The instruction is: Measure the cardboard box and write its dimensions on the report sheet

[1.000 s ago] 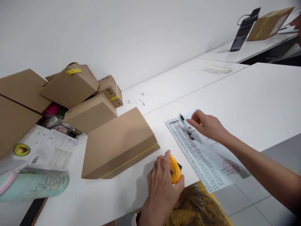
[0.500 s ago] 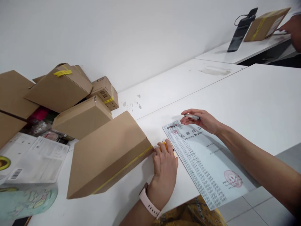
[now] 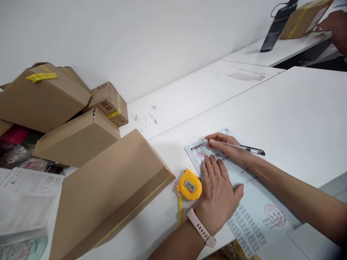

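My right hand [image 3: 226,144] grips a pen [image 3: 244,147], its tip end near the top left of a printed paper headed "Testing Report" [image 3: 271,195]. Flat on that paper rests my left hand [image 3: 217,184], fingers stretched out and holding nothing. Just left of it, a yellow tape measure [image 3: 189,185] lies on the table beside the paper, with a yellow strip showing below it. A large closed cardboard box [image 3: 108,184] stands to the left of the tape measure.
Several cardboard boxes [image 3: 78,139] are piled at the left by the wall. Printed sheets [image 3: 29,202] lie at the lower left. At the far right are a dark water bottle [image 3: 278,29], a taped box [image 3: 305,21] and another person's hand [image 3: 334,29].
My left hand has left the tape measure and moved right onto the paper. The pen has turned in my right hand into a writing hold. The view has shifted slightly.
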Demonstrator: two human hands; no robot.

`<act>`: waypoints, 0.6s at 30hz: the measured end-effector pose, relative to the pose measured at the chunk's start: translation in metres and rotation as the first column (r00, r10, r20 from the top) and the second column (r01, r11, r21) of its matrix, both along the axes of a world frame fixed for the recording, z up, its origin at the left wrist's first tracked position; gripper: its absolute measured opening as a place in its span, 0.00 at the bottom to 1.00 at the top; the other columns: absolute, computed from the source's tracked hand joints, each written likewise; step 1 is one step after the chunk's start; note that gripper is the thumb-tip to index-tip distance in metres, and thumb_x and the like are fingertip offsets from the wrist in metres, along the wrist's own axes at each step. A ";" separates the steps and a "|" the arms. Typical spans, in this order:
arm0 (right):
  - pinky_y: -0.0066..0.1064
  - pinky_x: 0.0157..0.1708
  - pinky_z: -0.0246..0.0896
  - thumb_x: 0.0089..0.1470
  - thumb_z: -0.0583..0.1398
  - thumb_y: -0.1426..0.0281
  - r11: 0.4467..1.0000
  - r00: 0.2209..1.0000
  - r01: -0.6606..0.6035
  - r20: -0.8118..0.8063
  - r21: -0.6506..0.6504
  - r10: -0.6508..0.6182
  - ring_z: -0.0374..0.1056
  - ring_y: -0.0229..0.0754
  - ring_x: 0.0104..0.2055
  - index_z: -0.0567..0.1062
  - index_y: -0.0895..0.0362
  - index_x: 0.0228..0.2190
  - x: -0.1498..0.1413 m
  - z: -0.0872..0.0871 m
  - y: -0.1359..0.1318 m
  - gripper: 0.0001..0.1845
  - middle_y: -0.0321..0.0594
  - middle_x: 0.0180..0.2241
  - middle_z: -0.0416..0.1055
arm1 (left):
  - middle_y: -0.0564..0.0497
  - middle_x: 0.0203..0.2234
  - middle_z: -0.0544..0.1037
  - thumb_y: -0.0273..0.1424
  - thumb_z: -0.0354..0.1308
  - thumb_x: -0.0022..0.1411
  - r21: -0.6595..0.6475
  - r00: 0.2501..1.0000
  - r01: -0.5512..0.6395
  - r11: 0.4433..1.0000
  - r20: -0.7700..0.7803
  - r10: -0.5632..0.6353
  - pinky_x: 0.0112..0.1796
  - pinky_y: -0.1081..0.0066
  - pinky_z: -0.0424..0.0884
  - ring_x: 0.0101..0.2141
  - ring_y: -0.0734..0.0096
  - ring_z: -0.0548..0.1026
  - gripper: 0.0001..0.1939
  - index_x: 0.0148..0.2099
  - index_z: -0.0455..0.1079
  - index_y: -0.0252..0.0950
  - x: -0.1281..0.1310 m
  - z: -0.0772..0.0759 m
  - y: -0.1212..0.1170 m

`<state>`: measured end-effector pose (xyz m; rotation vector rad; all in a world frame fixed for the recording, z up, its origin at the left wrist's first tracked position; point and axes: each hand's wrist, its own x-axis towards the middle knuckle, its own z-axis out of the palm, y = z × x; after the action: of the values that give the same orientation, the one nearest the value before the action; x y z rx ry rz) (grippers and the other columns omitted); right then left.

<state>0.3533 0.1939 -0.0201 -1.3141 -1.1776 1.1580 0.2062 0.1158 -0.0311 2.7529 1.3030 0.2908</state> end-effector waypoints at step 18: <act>0.30 0.23 0.54 0.57 0.63 0.53 0.996 0.974 0.053 0.216 0.077 -0.068 0.58 0.36 0.24 0.68 0.53 0.33 0.001 -0.012 -0.005 0.16 0.33 0.26 0.66 | 0.24 0.70 0.48 0.48 0.48 0.70 -0.048 1.000 0.007 0.999 0.001 -0.007 0.67 0.46 0.51 0.70 0.41 0.46 0.43 0.72 0.46 0.18 -0.003 0.006 0.002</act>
<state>0.3543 0.1886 -0.0324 -1.4395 -1.3147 0.9366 0.2031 0.1179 -0.0249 2.7166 1.2829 0.2559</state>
